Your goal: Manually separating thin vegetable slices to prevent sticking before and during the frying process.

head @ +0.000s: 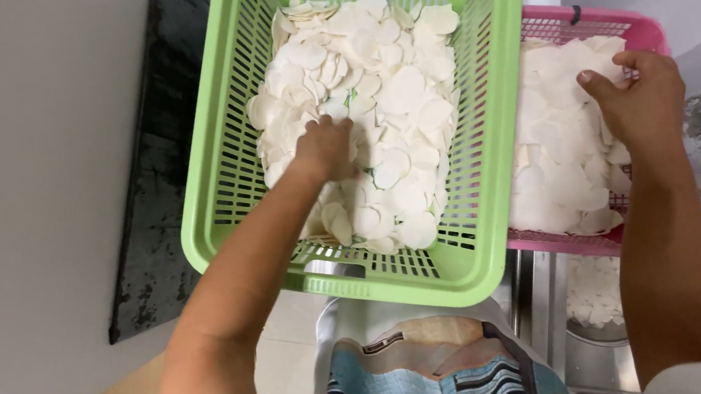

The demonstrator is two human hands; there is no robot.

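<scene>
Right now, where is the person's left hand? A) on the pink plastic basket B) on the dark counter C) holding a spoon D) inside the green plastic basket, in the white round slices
D: the left hand is pressed into the pile of thin white round slices inside the green slotted plastic basket, while the right hand rests over the pink plastic basket.
</scene>
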